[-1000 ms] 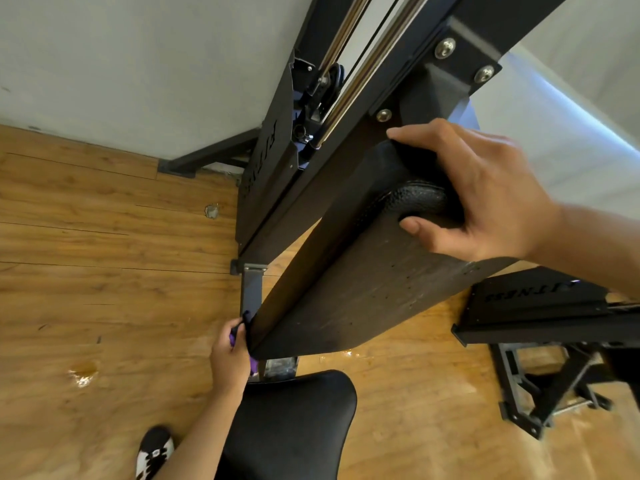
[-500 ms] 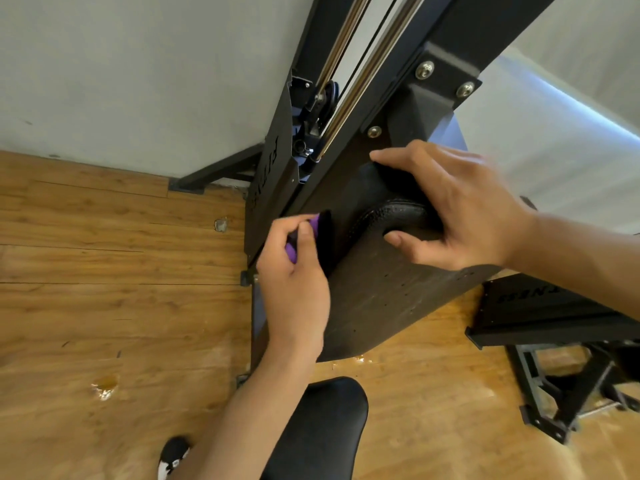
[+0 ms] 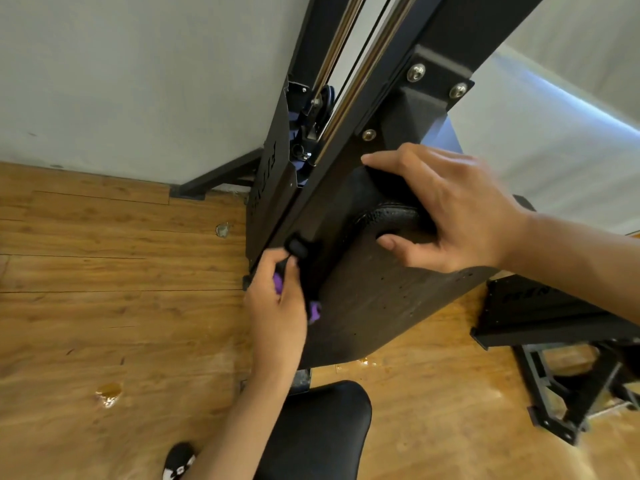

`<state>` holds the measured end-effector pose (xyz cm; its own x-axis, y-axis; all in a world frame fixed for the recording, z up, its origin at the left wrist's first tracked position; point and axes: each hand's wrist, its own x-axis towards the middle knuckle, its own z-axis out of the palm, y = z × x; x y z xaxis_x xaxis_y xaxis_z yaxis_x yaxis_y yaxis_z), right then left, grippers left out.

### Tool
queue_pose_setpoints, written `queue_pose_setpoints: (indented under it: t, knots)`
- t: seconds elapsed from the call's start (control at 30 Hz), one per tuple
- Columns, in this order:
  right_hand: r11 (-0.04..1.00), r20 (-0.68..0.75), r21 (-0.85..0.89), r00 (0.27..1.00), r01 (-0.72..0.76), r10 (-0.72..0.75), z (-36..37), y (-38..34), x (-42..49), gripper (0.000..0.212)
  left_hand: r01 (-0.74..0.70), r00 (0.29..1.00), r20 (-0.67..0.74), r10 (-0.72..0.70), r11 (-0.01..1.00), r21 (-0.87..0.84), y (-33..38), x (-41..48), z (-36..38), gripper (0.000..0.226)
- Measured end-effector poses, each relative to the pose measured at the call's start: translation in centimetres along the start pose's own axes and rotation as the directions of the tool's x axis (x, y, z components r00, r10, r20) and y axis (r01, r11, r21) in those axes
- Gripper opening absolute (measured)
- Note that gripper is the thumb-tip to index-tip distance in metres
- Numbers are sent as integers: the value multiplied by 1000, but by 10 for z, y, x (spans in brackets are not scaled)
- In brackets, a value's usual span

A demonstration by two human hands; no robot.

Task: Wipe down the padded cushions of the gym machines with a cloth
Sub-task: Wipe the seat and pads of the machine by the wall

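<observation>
You are at the wiping step on the back cushion (image 3: 374,299), judged to be part-way along its left edge. The cushion hangs tilted on the machine frame (image 3: 429,64), with its hard backing board facing you. Your left hand (image 3: 277,306) sits at the cushion's left edge, fingers curled and pinching the purple cloth (image 3: 278,282). The cloth is bunched between hand and cushion edge, and a tail of it shows just below the knuckles. How much cloth actually bears on the padding cannot be told, as the hand covers the contact. Your right hand (image 3: 457,209) clamps the cushion's upper end, fingers hooked over the top and thumb pressed against the backing board, and appears to steady it. The seat pad (image 3: 322,431) lies below the cushion's lower end, untouched by either hand. The next move likely calls for drawing the cloth along the cushion's edge with steady pressure. You would then bring it round to the padded face, which is turned away from you here. Hold the brace at the cushion's top so it does not swing.
</observation>
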<state>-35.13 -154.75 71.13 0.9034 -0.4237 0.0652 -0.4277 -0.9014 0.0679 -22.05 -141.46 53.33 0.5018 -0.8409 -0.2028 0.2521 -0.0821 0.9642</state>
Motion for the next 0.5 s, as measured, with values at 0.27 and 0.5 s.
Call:
queue_pose_setpoints:
  t: [0.27, 0.5]
  knots:
    - [1000, -9, 2, 1000, 14, -14, 3, 2, 0, 73, 302, 953, -55, -297, 927, 224, -151, -5, -39, 28]
    - [1000, -23, -5, 1000, 19, -19, 3, 2, 0, 73, 547, 837, -65, -543, 833, 87, -176, -7, -51, 25]
